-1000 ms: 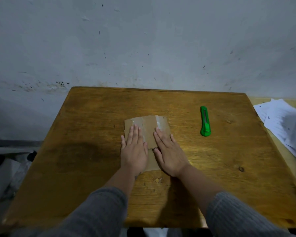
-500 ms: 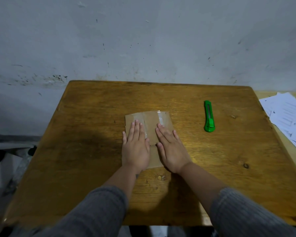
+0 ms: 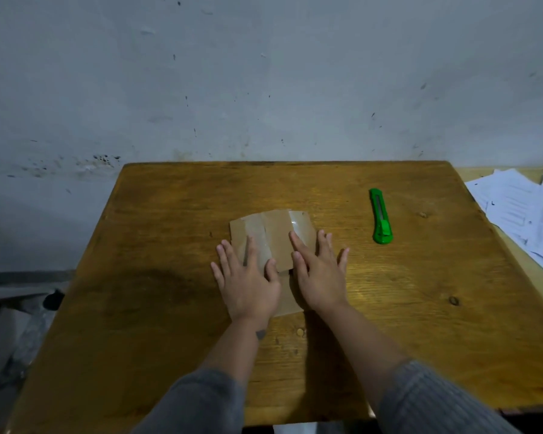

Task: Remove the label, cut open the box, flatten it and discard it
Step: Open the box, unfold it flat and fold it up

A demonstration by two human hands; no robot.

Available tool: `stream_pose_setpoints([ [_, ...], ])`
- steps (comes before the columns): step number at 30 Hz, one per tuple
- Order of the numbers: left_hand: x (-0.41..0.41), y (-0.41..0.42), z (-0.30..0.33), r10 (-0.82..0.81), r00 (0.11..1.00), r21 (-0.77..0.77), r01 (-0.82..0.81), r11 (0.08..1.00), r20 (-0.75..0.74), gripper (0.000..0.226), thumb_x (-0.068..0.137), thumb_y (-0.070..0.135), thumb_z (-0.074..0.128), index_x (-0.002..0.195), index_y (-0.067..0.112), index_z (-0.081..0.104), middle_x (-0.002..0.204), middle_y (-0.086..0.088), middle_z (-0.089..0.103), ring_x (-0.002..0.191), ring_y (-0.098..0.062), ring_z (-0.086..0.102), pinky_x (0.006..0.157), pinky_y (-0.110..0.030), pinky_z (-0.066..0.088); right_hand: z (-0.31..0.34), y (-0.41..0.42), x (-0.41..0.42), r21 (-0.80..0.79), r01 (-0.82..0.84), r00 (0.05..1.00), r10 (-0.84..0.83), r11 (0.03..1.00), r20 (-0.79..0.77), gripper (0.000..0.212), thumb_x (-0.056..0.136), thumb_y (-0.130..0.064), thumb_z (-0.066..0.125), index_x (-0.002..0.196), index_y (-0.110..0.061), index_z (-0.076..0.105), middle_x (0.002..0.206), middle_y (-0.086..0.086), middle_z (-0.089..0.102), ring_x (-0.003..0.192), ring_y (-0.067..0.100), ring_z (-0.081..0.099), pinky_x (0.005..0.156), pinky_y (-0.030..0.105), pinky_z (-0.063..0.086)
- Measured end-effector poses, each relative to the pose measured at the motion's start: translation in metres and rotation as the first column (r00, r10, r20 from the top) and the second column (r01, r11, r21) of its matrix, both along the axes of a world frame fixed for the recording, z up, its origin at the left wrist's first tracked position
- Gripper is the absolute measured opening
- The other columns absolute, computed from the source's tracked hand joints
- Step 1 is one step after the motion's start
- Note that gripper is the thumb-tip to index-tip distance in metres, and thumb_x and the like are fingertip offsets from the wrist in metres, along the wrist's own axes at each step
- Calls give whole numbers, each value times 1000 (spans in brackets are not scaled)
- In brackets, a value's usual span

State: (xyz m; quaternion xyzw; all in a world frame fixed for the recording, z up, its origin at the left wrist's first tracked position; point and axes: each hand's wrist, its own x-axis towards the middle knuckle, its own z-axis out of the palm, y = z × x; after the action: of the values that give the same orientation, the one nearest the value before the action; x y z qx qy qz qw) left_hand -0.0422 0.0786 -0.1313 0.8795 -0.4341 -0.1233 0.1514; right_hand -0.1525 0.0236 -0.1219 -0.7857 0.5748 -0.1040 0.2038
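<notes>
Box (image 3: 275, 236) — one, cardboard, already flattened — lies at the middle of the wooden surface (image 3: 157, 277), strips of clear tape across it. Two hands press on it with straight, spread fingers, grasping nothing: the left hand (image 3: 248, 283) on its left part, the right hand (image 3: 322, 274) on its right edge. One green utility knife (image 3: 380, 216) lies well apart to the right; loose papers (image 3: 527, 211) lie beyond the surface's right edge.

box (image 3: 278, 238): matt brown cardboard, strips of glossy clear tape
worktop (image 3: 176, 252): varnished wood, grainy, worn sheen
cutter (image 3: 380, 217): smooth green plastic
sleeves (image 3: 436, 402): grey ribbed knit
wall (image 3: 264, 73): matt, scuffed plaster
</notes>
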Motion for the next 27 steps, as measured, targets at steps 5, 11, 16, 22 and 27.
stream_pose_setpoints([
  [5,-7,2,20,127,955,-77,-152,985,-267,65,92,39,53,149,35,21,159,-6,8,145,-27,12,118,-44,15,12,11,2,61,90,961,-103,994,258,45,96,-25,43,137,-44,38,153,8,21,141,25,21,117,42,13],
  [11,-48,7,61,68,862,-260,-225,939,-502,69,82,13,71,141,31,41,153,-2,19,138,-24,27,108,-38,32,41,19,-38,149,175,877,-223,973,427,55,92,-10,50,136,-42,41,153,8,15,140,28,19,114,37,22],
  [16,-125,27,80,-73,833,-294,-110,950,-548,69,80,12,73,140,31,44,152,-6,22,138,-25,27,110,-35,30,62,36,-126,196,233,849,-297,953,436,58,93,-7,49,136,-45,40,151,11,17,140,27,14,113,38,22],
  [22,-258,75,84,-202,818,-354,-3,935,-539,68,78,16,76,139,29,47,144,-6,27,131,-20,32,105,-21,24,71,87,-270,139,264,863,-298,954,408,59,92,-9,51,135,-48,38,148,13,19,140,26,17,114,37,20],
  [27,-365,126,56,-225,824,-381,12,924,-519,71,77,19,77,137,35,43,140,-4,31,126,-22,41,96,-25,34,54,148,-378,122,297,845,-320,947,429,60,91,-7,52,132,-49,43,145,11,23,137,26,23,112,34,24],
])
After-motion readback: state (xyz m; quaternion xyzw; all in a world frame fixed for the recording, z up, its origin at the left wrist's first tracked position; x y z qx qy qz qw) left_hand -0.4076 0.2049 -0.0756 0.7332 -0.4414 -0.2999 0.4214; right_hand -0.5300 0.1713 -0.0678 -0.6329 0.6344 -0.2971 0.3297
